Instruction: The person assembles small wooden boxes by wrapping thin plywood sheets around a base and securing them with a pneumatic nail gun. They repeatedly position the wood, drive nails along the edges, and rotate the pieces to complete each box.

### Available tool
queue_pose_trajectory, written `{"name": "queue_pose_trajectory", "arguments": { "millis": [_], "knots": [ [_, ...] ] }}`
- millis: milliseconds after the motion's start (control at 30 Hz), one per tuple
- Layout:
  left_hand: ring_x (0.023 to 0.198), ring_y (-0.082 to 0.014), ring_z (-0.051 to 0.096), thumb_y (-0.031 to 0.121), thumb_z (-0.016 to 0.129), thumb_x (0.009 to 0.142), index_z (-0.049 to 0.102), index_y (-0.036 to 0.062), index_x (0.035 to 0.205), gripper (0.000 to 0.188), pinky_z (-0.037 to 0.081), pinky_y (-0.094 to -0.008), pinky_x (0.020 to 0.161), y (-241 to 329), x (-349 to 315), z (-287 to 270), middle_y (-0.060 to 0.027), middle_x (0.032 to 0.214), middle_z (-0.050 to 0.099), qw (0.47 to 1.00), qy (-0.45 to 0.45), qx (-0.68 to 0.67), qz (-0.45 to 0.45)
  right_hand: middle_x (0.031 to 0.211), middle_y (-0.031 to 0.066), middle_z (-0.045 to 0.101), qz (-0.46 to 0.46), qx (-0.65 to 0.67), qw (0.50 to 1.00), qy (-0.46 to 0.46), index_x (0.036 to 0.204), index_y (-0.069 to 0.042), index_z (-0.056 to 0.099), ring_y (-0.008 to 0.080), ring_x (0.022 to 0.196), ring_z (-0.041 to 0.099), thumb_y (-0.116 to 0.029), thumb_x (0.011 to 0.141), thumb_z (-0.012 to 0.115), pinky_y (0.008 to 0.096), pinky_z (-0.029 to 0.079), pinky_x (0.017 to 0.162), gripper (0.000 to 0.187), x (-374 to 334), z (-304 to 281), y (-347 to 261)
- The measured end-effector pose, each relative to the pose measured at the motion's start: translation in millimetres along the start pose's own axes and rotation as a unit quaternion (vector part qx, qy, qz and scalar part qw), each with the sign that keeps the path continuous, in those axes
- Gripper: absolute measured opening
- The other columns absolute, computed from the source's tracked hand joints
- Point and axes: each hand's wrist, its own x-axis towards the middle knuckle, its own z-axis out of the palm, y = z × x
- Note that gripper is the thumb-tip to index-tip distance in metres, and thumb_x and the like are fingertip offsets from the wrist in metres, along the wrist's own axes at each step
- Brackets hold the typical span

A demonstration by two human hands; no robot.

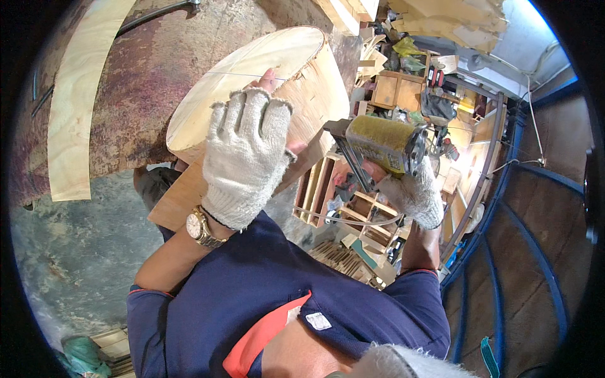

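A large rounded wooden piece [252,60] with a pale oval face lies at the edge of the stained worktable, a blue line drawn across it. Against its near side is a flat wooden board [178,198]. My left hand [246,151], in a white knitted glove with cut fingertips, grips the board and the rounded piece, fingers reaching over the edge. Some fingertips are hidden. My gloved right hand [413,192] is closed round a worn yellow-green nail gun [381,143]. The gun's dark nose is at the wood's right side; whether it touches, I cannot tell.
The stained worktable [135,82] carries a long pale wood strip [82,107] and a metal clamp [157,17]. An air hose [353,222] crosses below the gun. To the right stand wooden crates [372,220], offcuts and clutter, beside a blue-framed wall [504,252].
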Motion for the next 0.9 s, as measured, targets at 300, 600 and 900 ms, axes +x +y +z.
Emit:
{"name": "queue_pose_trajectory", "arguments": {
  "millis": [300,600,900],
  "knots": [
    [0.121,-0.0354,0.061,0.049,0.083,0.076,0.063,0.0073,0.117,0.062,0.048,-0.0507,0.104,-2,-1,1,-0.0149,0.148,0.058,0.999,0.014,0.046,0.016,0.103,0.0103,0.077,0.089,0.137,0.985,0.051,0.127,-0.002,0.068,0.017,0.077,0.07,-0.014,0.093,0.08,0.0338,0.056,0.066,0.038,-15,-4,45],
    [0.132,-0.0337,0.058,0.053,0.081,0.08,0.064,0.0109,0.116,0.057,0.048,-0.0566,0.105,30,-24,-13,-0.0126,0.144,0.06,0.956,0.13,0.263,0.027,0.102,0.023,0.072,0.068,0.144,0.966,0.204,0.126,-0.003,0.063,0.031,0.086,0.072,-0.012,0.086,0.07,0.0432,0.059,0.078,0.042,108,126,239],
    [0.098,-0.0388,0.069,0.027,0.075,0.091,0.067,0.0041,0.104,0.027,0.056,-0.0468,0.085,60,-147,17,-0.0168,0.099,0.069,0.973,-0.227,0.007,0.041,0.118,0.0264,0.068,-0.055,0.075,0.953,0.288,0.13,0.002,0.064,0.0392,0.112,0.068,-0.043,0.1,0.068,0.0509,0.055,0.096,0.055,209,207,240]
  ]
}}
